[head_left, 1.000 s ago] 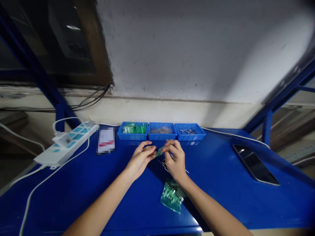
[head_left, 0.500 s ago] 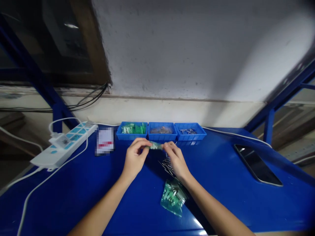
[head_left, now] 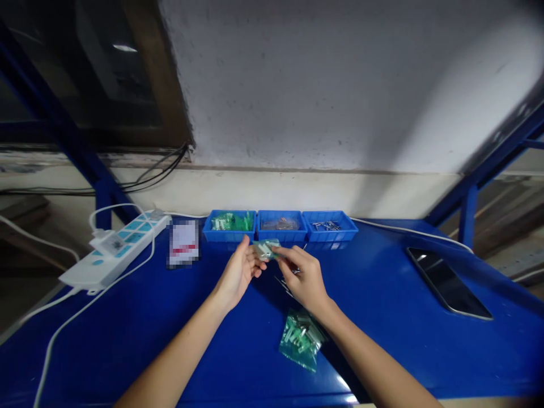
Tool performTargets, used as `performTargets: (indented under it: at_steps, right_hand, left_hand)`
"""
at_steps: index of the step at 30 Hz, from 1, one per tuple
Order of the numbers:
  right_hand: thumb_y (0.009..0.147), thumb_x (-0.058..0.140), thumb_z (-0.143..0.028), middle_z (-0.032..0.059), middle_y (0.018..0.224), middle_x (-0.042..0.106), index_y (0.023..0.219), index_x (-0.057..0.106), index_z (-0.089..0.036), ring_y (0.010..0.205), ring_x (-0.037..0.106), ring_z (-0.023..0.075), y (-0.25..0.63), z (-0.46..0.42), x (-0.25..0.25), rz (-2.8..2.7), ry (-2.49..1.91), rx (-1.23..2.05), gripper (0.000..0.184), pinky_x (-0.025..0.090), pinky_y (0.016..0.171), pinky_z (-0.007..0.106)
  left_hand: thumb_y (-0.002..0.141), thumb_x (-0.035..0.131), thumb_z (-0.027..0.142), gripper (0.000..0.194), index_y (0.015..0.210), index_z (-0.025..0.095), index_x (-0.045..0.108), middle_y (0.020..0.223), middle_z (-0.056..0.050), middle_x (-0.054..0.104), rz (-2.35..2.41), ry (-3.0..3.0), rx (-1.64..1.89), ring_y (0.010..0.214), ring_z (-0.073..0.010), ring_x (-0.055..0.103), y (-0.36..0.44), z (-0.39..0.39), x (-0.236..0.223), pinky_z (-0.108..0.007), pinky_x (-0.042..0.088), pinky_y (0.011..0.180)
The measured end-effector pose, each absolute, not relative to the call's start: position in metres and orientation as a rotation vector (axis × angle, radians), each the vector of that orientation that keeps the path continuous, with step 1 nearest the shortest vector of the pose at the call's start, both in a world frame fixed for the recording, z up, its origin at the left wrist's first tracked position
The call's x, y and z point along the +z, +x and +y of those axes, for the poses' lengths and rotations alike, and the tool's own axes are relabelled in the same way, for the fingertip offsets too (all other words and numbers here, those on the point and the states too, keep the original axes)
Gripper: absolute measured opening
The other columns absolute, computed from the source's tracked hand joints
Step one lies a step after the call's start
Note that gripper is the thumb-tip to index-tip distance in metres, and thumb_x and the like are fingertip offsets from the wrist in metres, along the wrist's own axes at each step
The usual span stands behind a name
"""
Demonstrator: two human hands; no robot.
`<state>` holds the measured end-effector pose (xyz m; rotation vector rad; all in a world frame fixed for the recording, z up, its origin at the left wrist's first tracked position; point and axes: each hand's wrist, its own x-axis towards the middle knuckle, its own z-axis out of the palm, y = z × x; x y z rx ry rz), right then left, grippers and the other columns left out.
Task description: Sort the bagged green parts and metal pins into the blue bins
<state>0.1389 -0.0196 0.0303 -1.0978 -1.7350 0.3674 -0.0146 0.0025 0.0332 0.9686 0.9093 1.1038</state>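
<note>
Between my hands is a small clear green-tinted plastic bag (head_left: 266, 249) with pale pieces inside. My right hand (head_left: 302, 275) pinches its right end between thumb and fingers. My left hand (head_left: 242, 269) is turned palm up at the bag's left side, thumb raised and fingers apart; its fingertips lie close under the bag, and whether they touch it I cannot tell. Thin metal screws or pins (head_left: 285, 285) lie on the table, partly hidden by my right hand. Nearer to me rests another green-tinted bag (head_left: 302, 340) filled with green and white pieces.
Along the back stand a blue bin (head_left: 229, 234) of green bags, a blue bin (head_left: 281, 234) of small brownish pieces and a blue bin (head_left: 331, 234) of metal screws or pins. A power strip (head_left: 91, 273) with white cables and a blurred card (head_left: 183, 243) are left; a phone (head_left: 449, 283) lies right.
My left hand has let go of the bag's left end and opened palm up beside it. My right hand keeps its pinch, and the bag now tilts with its pieces more visible.
</note>
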Motion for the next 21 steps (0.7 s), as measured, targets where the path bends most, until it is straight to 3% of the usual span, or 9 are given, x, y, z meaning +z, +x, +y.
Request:
performTargets:
  at_steps: [5,9,12,15,18,21]
  right_hand:
    - [0.082,0.045,-0.013,0.0047,0.087,0.056,0.101,0.067,-0.023,0.078,0.055,0.0156,0.139,-0.018,0.029,-1.771,-1.075,0.395,0.031,0.045,0.070,0.028]
    - [0.083,0.053,-0.032,0.0082,0.104,0.050,0.092,0.068,-0.021,0.099,0.052,0.0209,0.140,-0.015,0.033,-1.605,-1.225,0.505,0.021,0.046,0.080,0.033]
    - [0.086,0.047,-0.044,0.0052,0.088,0.055,0.087,0.066,-0.018,0.085,0.056,0.0180,0.141,-0.012,0.035,-1.515,-1.217,0.795,0.032,0.046,0.075,0.031]
    - [0.086,0.047,-0.041,0.0006,0.070,0.058,0.089,0.063,-0.016,0.066,0.055,0.0144,0.142,-0.008,0.032,-1.426,-1.133,1.007,0.030,0.046,0.064,0.027]
    - [0.084,0.051,-0.033,0.0024,0.078,0.061,0.093,0.064,-0.017,0.065,0.055,0.0138,0.145,-0.007,0.029,-1.445,-1.140,0.841,0.023,0.046,0.061,0.026]
    - [0.083,0.049,-0.020,0.0050,0.089,0.058,0.095,0.066,-0.020,0.076,0.057,0.0153,0.145,-0.010,0.028,-1.615,-1.129,0.540,0.022,0.047,0.066,0.026]
  left_hand:
    - [0.075,0.063,0.041,0.024,0.083,0.018,0.067,0.073,-0.002,0.062,1.166,1.496,1.300,0.067,-0.0151,0.053,-0.016,0.002,0.029,-0.023,0.039,0.061]
    - [0.078,0.061,0.031,0.013,0.086,0.024,0.069,0.086,-0.005,0.063,1.211,1.846,1.409,0.084,-0.0204,0.055,-0.016,-0.005,0.030,-0.030,0.042,0.078]
    - [0.080,0.059,0.026,0.013,0.088,0.027,0.070,0.088,-0.006,0.062,1.141,2.042,1.377,0.090,-0.0225,0.052,-0.013,-0.010,0.032,-0.035,0.039,0.087]
    - [0.080,0.059,0.025,0.017,0.093,0.028,0.069,0.095,-0.006,0.062,1.071,2.134,1.257,0.094,-0.0229,0.051,-0.011,-0.011,0.032,-0.037,0.038,0.090]
    - [0.077,0.063,0.030,0.023,0.099,0.025,0.066,0.100,-0.006,0.062,1.055,2.002,1.101,0.095,-0.0222,0.053,-0.011,-0.008,0.032,-0.034,0.039,0.086]
    - [0.084,0.051,0.046,0.032,0.092,0.019,0.066,0.092,-0.008,0.065,1.077,1.567,1.057,0.084,-0.0194,0.057,-0.013,-0.002,0.031,-0.027,0.043,0.069]
